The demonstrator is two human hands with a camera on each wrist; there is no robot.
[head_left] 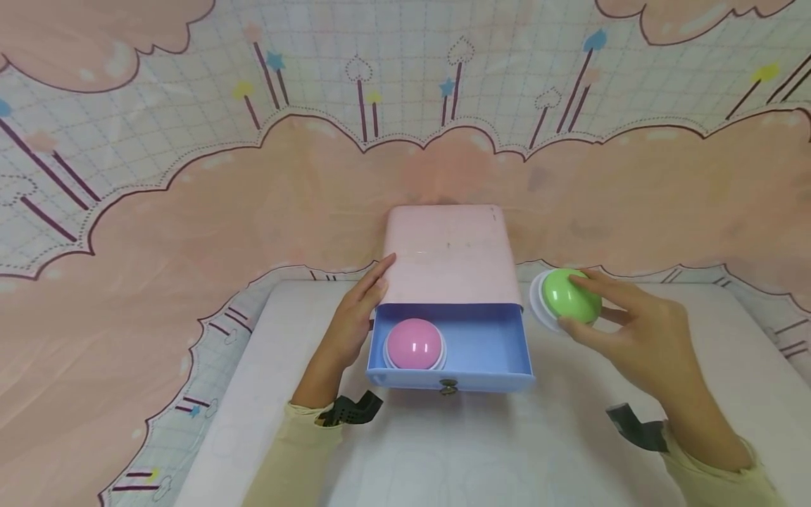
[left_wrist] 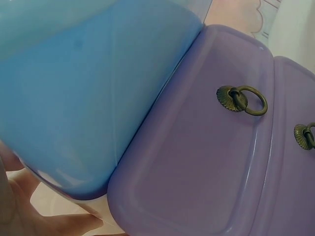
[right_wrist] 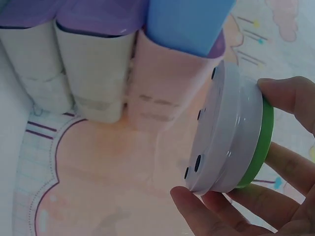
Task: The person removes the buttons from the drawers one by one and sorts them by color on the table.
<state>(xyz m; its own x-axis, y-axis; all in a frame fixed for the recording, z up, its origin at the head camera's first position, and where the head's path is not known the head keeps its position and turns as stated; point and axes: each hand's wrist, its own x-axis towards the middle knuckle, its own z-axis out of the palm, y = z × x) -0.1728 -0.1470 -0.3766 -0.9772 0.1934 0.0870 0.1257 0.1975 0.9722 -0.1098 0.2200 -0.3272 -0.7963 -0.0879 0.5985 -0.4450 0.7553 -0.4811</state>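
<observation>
A small drawer cabinet with a pink top (head_left: 451, 257) stands on the table, its blue top drawer (head_left: 486, 338) pulled out towards me. Inside the drawer, at its left end, lies a pink domed push button (head_left: 415, 343) on a white base. My left hand (head_left: 350, 317) rests along the cabinet's left side, fingers stretched towards the back. To the right of the cabinet, my right hand (head_left: 652, 331) holds a green domed push button (head_left: 573, 296) between thumb and fingers. Small dark feet show on its white base (right_wrist: 221, 132) in the right wrist view.
Below the blue drawer are purple drawers (left_wrist: 197, 142) with brass ring pulls (left_wrist: 253, 101), pushed in. A white table (head_left: 443, 458) carries the cabinet. Behind it hangs a patterned pink and white cloth (head_left: 317, 190).
</observation>
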